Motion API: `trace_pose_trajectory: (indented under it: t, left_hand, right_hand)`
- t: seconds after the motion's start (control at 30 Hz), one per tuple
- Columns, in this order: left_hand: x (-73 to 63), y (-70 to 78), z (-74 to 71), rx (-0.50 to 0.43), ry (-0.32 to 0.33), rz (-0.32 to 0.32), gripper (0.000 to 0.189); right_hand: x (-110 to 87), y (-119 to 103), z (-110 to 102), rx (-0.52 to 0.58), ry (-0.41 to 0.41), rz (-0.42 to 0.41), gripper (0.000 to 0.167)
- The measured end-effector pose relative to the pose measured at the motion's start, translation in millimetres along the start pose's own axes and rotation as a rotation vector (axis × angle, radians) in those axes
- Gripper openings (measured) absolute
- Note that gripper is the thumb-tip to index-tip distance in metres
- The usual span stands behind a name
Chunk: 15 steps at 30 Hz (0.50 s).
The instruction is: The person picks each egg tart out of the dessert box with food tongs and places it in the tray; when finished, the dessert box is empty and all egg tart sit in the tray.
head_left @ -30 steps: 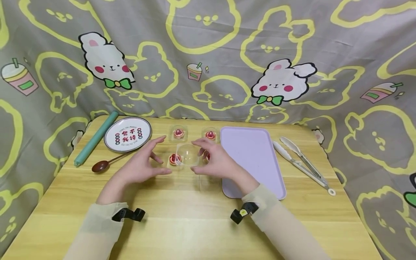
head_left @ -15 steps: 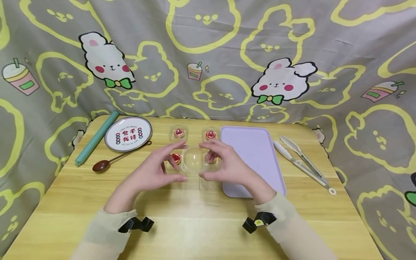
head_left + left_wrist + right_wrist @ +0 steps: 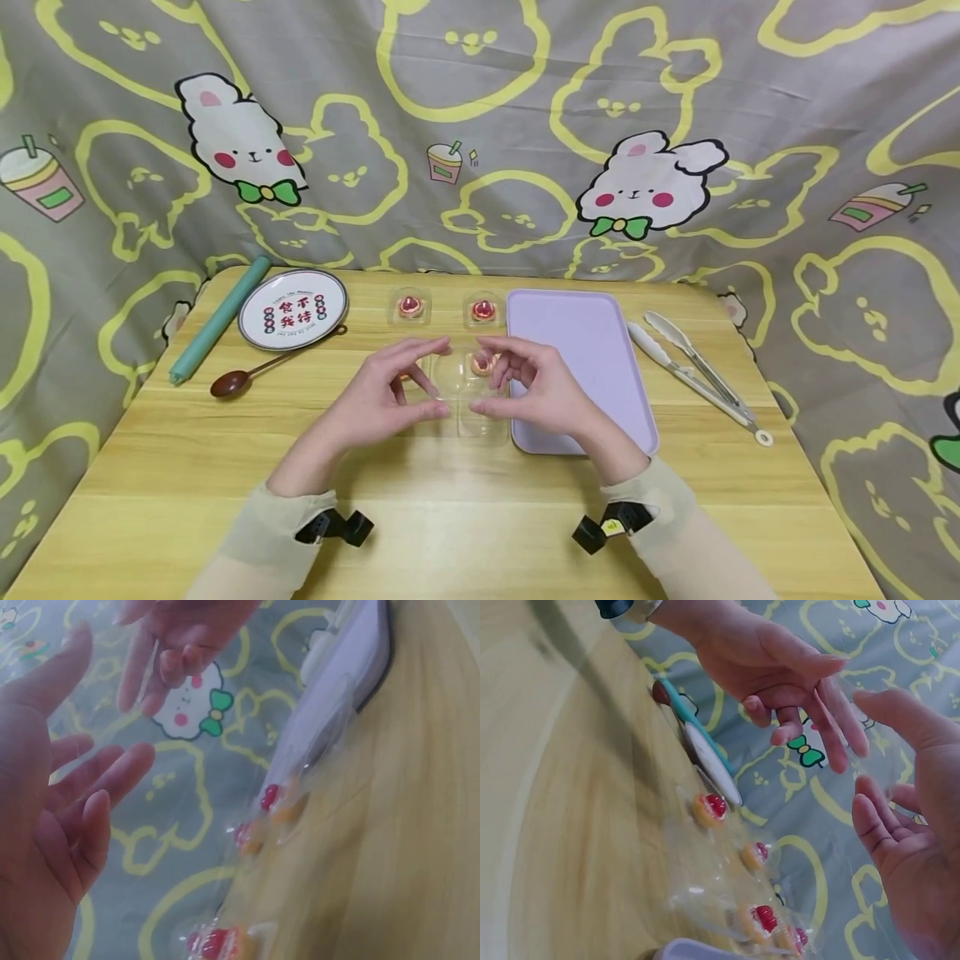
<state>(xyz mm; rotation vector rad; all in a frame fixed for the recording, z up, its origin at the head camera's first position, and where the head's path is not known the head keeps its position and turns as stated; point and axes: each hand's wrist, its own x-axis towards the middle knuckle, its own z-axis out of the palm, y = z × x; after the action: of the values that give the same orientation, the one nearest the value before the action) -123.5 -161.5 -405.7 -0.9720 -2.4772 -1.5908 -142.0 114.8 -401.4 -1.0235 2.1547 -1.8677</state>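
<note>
Between my two hands, a clear plastic domed lid is held up over the table. My left hand grips its left side, thumb low and fingers high. On the opposite side my right hand holds it in the same way. Behind and beneath it, small red-topped tarts stand in clear plastic trays: a back-left tart, a back-right tart and a front-right tart. A front-left tart is mostly covered by my left hand in the head view. Another clear plastic piece lies just below the lid.
A lilac tray lies right of the tarts, with metal tongs beyond it. To the left are a white plate, a brown spoon and a green rolling pin. A patterned curtain closes off the back.
My left hand has come in from the left and taken hold of the lid, which my right hand held before. Both hands and the lid have shifted right and slightly nearer.
</note>
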Motion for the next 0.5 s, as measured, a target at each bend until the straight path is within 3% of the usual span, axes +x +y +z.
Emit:
trace_pose_trajectory:
  t: [0.23,0.43,0.5]
  left_hand:
    - [0.4,-1.7,7.7,-0.031,0.034,-0.015,0.076]
    - [1.0,1.6,11.4,0.029,0.038,-0.077,0.039]
    - [1.2,4.0,13.3,0.054,0.037,-0.128,0.031]
  right_hand:
    - [-3.2,5.0,-1.3,0.004,-0.002,-0.025,0.073]
    - [-4.2,6.8,0.1,-0.125,0.020,-0.015,0.027]
    - [-4.7,7.9,1.4,-0.159,0.019,0.016,0.025]
